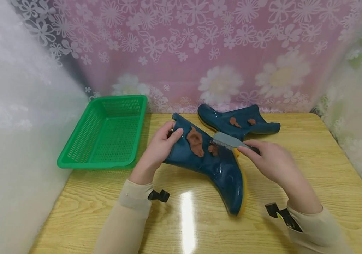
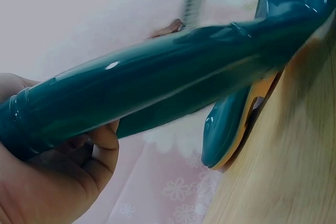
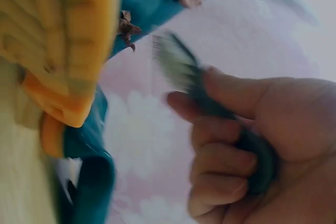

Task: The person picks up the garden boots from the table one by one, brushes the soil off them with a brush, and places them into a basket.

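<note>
A blue rubber boot [image 1: 187,160] with a yellow sole is tilted over the table, its toe toward the near side. My left hand [image 1: 159,146] grips the boot's top edge, fingers curled inside the opening in the left wrist view. Two brown mud-like patches stick to the shaft, a large patch [image 1: 195,141] and a smaller patch [image 1: 213,150]. My right hand [image 1: 271,160] holds a grey brush [image 1: 226,140] by its handle, bristles down at the smaller patch. In the right wrist view the fingers wrap round the brush handle [image 3: 257,161], and the bristles are blurred.
A second blue boot [image 1: 222,121] lies on its side at the back of the wooden table [image 1: 311,158], with brown patches on it. To the left stands a green plastic basket [image 1: 130,164]. Flowered curtains [image 1: 181,53] close off the back and sides.
</note>
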The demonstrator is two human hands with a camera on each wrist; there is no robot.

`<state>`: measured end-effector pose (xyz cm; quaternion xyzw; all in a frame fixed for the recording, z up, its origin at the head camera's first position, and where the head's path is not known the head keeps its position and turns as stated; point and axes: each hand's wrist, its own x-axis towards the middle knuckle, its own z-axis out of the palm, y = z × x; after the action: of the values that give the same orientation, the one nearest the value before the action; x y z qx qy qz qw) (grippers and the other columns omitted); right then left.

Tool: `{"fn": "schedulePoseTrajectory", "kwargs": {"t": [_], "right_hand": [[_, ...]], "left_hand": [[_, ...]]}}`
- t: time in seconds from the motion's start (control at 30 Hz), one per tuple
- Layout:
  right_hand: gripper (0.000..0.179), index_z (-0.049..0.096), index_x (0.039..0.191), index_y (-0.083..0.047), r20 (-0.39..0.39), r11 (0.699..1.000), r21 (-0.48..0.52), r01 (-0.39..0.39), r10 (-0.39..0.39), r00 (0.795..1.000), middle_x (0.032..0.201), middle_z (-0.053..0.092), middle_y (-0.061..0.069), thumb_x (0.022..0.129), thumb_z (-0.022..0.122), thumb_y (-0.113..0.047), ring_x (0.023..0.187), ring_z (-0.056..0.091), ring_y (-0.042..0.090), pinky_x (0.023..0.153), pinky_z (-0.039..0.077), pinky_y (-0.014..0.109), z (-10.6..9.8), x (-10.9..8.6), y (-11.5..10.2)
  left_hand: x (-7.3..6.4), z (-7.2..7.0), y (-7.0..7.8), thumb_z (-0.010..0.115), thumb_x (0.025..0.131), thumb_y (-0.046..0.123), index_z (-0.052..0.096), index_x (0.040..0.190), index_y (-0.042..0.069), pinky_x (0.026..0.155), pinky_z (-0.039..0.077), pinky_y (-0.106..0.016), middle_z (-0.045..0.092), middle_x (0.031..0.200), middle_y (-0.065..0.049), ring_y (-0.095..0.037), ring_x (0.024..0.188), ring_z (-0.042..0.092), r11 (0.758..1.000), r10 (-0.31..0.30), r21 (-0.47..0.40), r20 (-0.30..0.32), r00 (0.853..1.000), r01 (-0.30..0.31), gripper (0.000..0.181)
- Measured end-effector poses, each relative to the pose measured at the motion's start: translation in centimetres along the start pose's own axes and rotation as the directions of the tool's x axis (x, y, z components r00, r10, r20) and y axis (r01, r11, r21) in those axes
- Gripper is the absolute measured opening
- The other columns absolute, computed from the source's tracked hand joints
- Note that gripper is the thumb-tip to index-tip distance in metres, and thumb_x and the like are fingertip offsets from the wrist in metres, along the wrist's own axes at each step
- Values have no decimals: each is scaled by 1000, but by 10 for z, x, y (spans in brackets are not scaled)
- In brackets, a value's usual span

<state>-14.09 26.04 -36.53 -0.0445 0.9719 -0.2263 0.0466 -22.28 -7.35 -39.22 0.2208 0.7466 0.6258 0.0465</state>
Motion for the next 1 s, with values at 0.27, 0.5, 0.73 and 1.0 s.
{"fn": "schedulePoseTrajectory", "kwargs": {"t": [0.27,0.5,0.73,1.0], "right_hand": [[49,76,142,-10,-41,995,-67,76,-79,996,120,79,18,107,74,-44,69,57,20,55,39,37,21,10,-8],[38,82,132,-12,-141,988,-144,57,-78,987,95,76,7,103,81,-37,60,51,19,50,36,36,24,12,-3],[38,83,128,-9,-239,981,-185,54,-98,966,96,74,9,101,84,-36,58,50,18,49,37,35,17,7,1],[58,70,148,-9,-205,997,-76,-28,12,979,138,70,26,110,67,-52,95,72,46,62,54,51,0,1,2]], "left_hand": [[0,3,-2,53,119,17,56,115,4,85,35,-50,45,100,-12,-32,92,45,1000,11,22,23,1000,-11,14],[0,3,1,53,119,18,57,116,4,84,35,-49,45,100,-13,-33,91,45,999,8,43,23,1000,-9,15],[-1,1,-1,53,120,19,56,116,4,85,34,-52,45,102,-13,-32,92,44,999,-25,34,3,1000,25,16],[-1,0,0,53,119,20,56,115,5,87,36,-52,47,105,-14,-33,96,47,999,-29,39,5,1000,28,16]]}}
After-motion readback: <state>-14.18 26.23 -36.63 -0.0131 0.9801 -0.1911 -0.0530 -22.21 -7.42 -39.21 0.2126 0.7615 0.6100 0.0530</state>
